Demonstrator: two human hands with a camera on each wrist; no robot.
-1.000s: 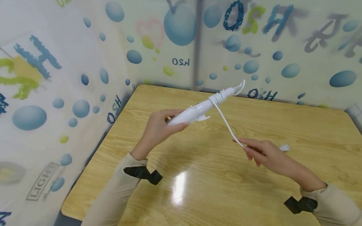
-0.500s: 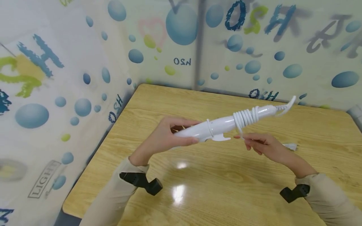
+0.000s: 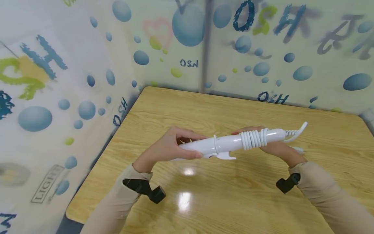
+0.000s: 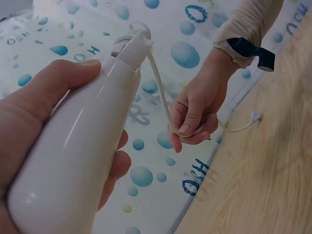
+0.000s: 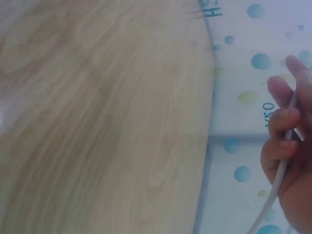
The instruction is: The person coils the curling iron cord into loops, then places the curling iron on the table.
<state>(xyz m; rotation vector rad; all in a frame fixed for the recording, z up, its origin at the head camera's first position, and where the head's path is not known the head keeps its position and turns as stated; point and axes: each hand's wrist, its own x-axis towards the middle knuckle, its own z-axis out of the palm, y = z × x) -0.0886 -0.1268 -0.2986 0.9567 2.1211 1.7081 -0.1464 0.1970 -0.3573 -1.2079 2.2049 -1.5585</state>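
In the head view a white curling iron [image 3: 204,146], with a small curved lever on its underside, is held nearly level over the table. My left hand [image 3: 166,148] grips its thick end, thumb on the near side. White cord [image 3: 254,139] is wound in several turns round the slimmer end, beside the ribbed cord sleeve. Behind those turns is my right hand [image 3: 273,148], partly hidden by the iron. The left wrist view shows the right hand's thumb and fingers holding the loose cord [image 4: 161,92]; in the right wrist view the cord runs under its curled fingers [image 5: 282,131].
The wooden table [image 3: 204,110] stands against walls printed with blue bubbles and letters. On the table at right lies the cord's white plug [image 3: 298,150], partly hidden behind the right wrist. Dark wrist cameras are strapped to both sleeves.
The iron has swung down from a steep tilt to nearly level and shifted right. My right hand has moved from in front of the iron to behind it, with the cord in its fingers.
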